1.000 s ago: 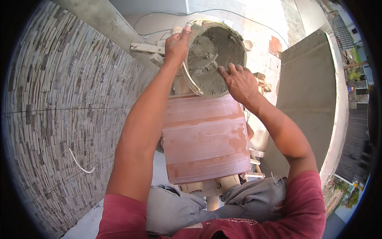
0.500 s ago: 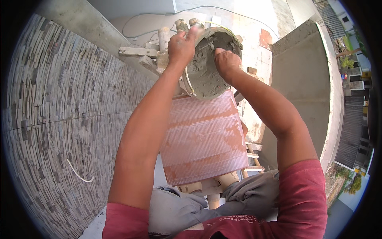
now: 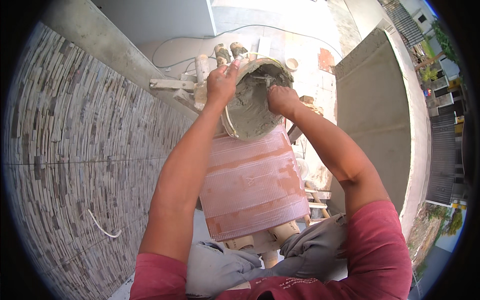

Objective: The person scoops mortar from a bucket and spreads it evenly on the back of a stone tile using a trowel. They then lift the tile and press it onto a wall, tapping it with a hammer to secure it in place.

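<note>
My left hand (image 3: 221, 86) grips the left rim of a tilted bucket (image 3: 249, 131) smeared with grey wet mortar (image 3: 254, 105); a pale handle hangs along that side. My right hand (image 3: 283, 100) is inside the bucket's right half, fingers closed round the handle of a trowel-like tool (image 3: 266, 79) whose far end is partly hidden in the mortar. Directly below the bucket lies a flat reddish tile (image 3: 255, 195) with a pale ribbed coating, apparently back side up, between my forearms and above my knees.
Pale pipe ends (image 3: 202, 67), timber pieces (image 3: 170, 84), a cable (image 3: 295, 30) and a small cup (image 3: 291, 64) lie beyond the bucket. A stone-strip wall (image 3: 80, 140) fills the left, a rendered low wall (image 3: 375, 120) the right. A wooden ladder (image 3: 318, 205) shows below right.
My right hand has moved from the bucket's near right side deeper inside, its fingers now more curled round the tool. My left hand stays on the rim. The whole view has shifted somewhat.
</note>
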`<action>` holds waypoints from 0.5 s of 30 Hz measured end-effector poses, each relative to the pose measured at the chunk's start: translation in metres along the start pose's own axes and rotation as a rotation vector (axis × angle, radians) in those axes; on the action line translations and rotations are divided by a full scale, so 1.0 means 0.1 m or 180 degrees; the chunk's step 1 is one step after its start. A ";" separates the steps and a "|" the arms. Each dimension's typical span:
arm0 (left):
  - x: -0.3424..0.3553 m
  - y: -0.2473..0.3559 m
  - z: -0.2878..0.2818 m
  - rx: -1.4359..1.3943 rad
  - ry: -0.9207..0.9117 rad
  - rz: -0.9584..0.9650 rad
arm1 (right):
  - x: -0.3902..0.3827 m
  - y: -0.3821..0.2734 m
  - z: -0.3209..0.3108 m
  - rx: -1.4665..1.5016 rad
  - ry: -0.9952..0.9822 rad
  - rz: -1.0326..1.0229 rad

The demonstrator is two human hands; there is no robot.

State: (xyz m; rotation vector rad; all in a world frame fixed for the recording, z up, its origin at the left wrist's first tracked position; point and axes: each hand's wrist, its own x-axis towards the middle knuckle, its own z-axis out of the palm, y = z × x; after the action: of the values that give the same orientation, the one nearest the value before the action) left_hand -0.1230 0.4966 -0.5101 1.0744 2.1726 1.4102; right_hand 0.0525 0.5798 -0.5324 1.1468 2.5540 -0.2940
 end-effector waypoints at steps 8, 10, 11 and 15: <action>-0.02 0.07 0.02 0.0073 -0.0304 -0.0126 | -0.14 -0.44 -0.08 -0.0365 0.0517 -0.0035; -0.01 0.12 -0.02 0.0053 -0.0327 -0.0123 | 0.01 -0.46 0.09 -0.0467 0.0418 0.0091; -0.01 0.11 -0.04 0.0044 -0.0328 -0.0122 | 0.02 -0.42 0.15 -0.0418 0.0380 0.0093; 0.06 -0.11 -0.01 0.0002 -0.0043 -0.0082 | 0.12 -0.34 0.44 -0.0363 0.0130 0.0139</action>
State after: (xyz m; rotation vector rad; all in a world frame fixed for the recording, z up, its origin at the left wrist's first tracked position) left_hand -0.1326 0.4983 -0.5187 1.0495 2.1698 1.3871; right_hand 0.0288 0.5521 -0.5763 1.1755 2.5407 -0.1139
